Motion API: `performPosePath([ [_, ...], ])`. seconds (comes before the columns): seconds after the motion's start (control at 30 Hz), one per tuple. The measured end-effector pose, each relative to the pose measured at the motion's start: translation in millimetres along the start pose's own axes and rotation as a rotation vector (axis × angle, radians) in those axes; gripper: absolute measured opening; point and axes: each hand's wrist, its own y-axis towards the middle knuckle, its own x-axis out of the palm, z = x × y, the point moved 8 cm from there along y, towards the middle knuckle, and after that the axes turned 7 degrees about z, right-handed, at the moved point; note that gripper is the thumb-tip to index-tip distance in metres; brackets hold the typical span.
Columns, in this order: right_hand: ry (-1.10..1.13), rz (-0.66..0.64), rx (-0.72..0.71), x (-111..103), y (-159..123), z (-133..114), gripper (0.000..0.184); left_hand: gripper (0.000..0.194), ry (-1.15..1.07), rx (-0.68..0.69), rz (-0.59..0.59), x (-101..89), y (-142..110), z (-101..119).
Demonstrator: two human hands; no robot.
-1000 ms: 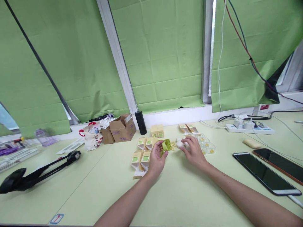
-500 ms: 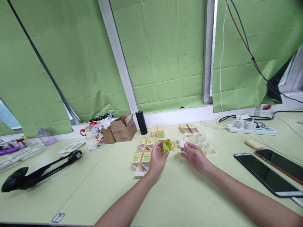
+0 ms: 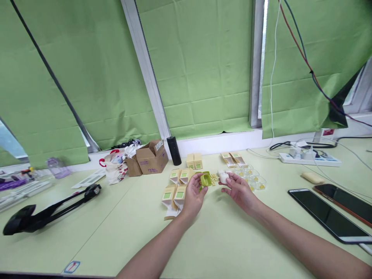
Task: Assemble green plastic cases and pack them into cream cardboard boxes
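Note:
My left hand [image 3: 195, 193] is closed around a small green square container [image 3: 206, 179], its hollow side turned toward me. In my right hand [image 3: 238, 191], thumb and fingers pinch a small rounded white piece [image 3: 223, 178], held a short way right of the container. Behind and between the hands lie several tiny yellow pieces [image 3: 214, 179]. Clear plastic cups with yellow centres [image 3: 252, 178] stand just past my right hand. Left of my left hand are several small cardboard boxes with green windows [image 3: 168, 195], their flaps open.
More small boxes [image 3: 194, 161] and two flattened-looking ones [image 3: 233, 159] stand farther back. A black cylinder [image 3: 173, 151] and a brown carton [image 3: 152, 157] are by the wall. Phones [image 3: 328, 215] and a power strip [image 3: 310, 159] lie right; a black strapped device [image 3: 52, 211] lies left.
My right hand has turned the white piece slightly, so a smoother rounded side shows. My left hand holds the green container almost unmoved.

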Motion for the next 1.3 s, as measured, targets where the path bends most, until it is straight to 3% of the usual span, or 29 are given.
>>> performPosePath([
  [0.57, -0.037, -0.065, -0.030, 11.9, -7.0, -5.9, 0.051, 0.057, -0.003, 0.012, -0.007, 0.7, 0.0, 0.6],
  [0.97, -0.196, 0.014, 0.036, 0.8, 0.0, 2.2, 0.051, 0.054, 0.041, -0.006, 0.007, -1.6, -0.9, -3.0],
  [1.17, -0.110, -0.090, 0.037, 8.3, -0.6, 0.8, 0.051, 0.053, 0.052, -0.004, 0.005, -2.0, 0.2, -5.1],
  [1.3, -0.126, -0.078, 0.013, 8.5, -0.9, -0.2, 0.053, 0.049, 0.064, -0.004, -0.006, 0.4, -1.5, -2.6],
])
